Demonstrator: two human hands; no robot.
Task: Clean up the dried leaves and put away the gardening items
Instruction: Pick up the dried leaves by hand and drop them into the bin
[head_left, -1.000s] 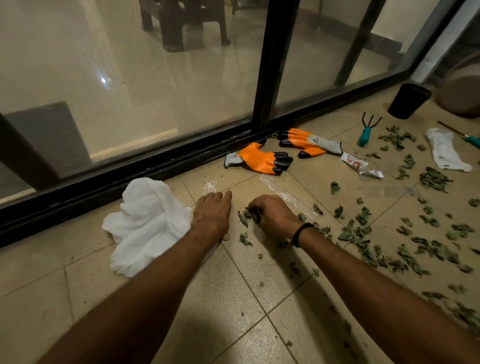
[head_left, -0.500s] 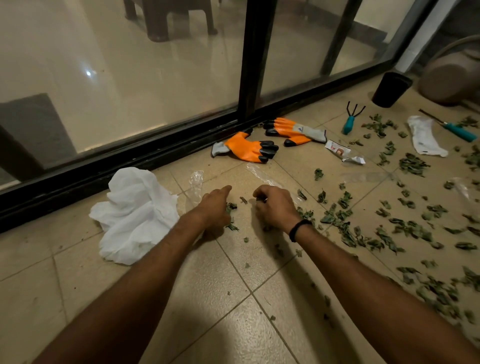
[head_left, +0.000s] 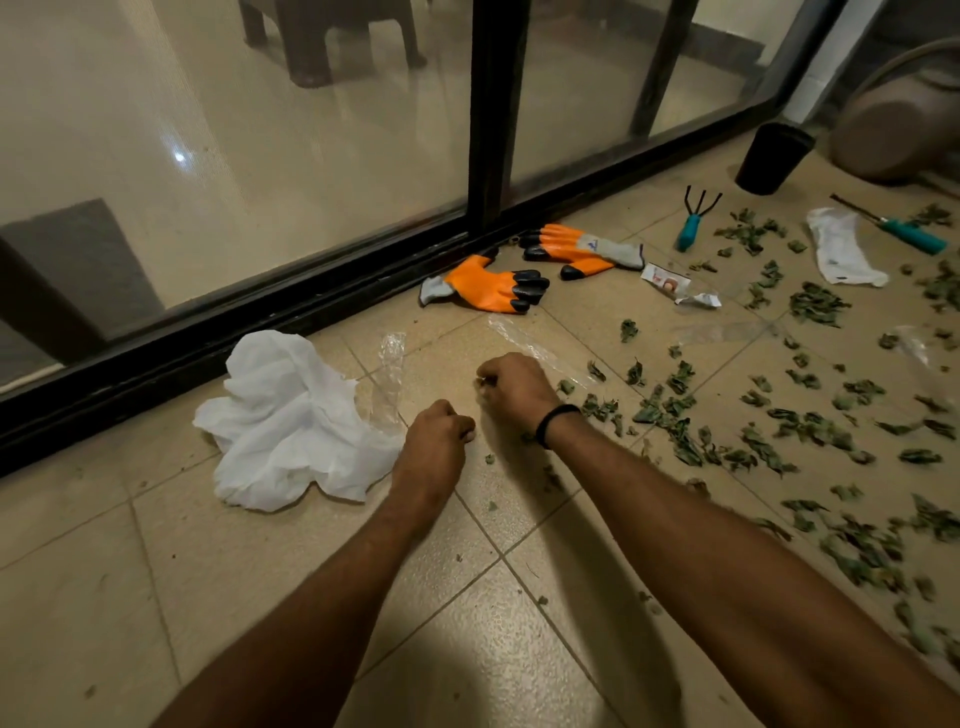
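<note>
Dried leaves lie strewn over the tiled floor on my right side, from beside the forearm out past the wrist. A few crumbs lie between the two arms. The left hand rests knuckles-up on the tile with its fingers curled under. I cannot tell whether it holds anything. Just beyond it, the right hand is curled the same way and wears a black band at the wrist. The nearest leaves lie right by that wrist, and what its fingers hold is hidden from me.

A crumpled white cloth sits against the left hand's outer side, with a strip of clear plastic beside it. Further out, two orange gloves with black tips lie by the dark door track, and a crumpled packet is near them. Beyond the leaves are a teal-handled hand rake, a white wrapper, a second teal-handled tool and a black pot.
</note>
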